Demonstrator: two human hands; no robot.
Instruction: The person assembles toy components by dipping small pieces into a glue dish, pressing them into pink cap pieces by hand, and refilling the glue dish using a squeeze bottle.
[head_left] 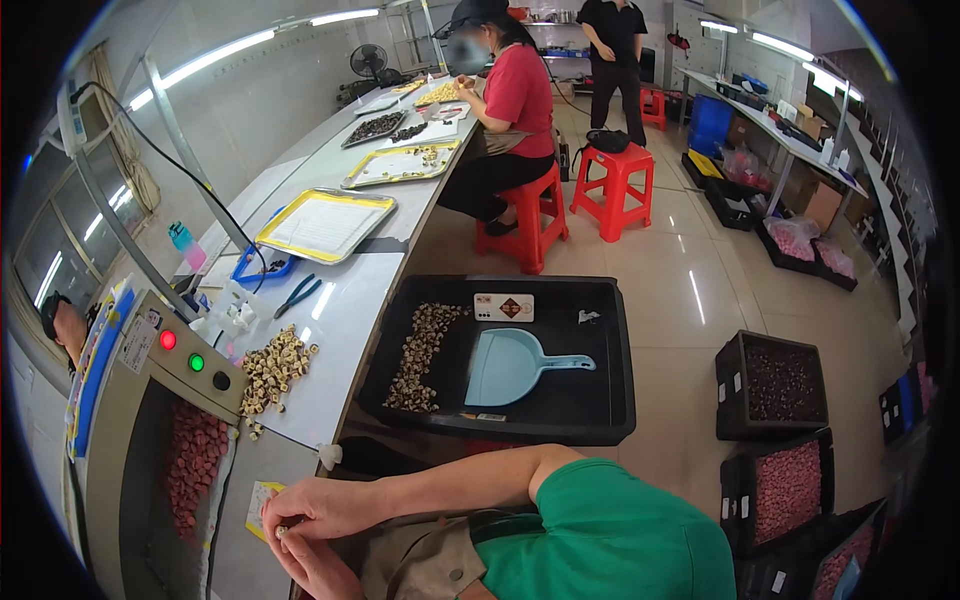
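My right hand (328, 506) and my left hand (318, 568) meet at the table's near edge, with fingers closed in a pinch. Between their fingertips is a small cream-and-dark piece (282, 531), mostly covered, so its kind is unclear. A yellow-edged card (258, 508) lies beside the fingers. Further up the table is a heap of small cream-and-dark ring-like pieces (270, 370). Left of my hands stands a beige machine (135, 375) with a red and a green light; reddish pieces (195, 460) fill its opening.
A black tub (590, 405) beside the table holds similar pieces, a light-blue dustpan (505, 367) and a printed box (504, 307). Pliers (298, 293) and yellow-rimmed trays (328, 222) lie on the table. A co-worker (515, 95) sits farther along. Dark crates (770, 385) stand right.
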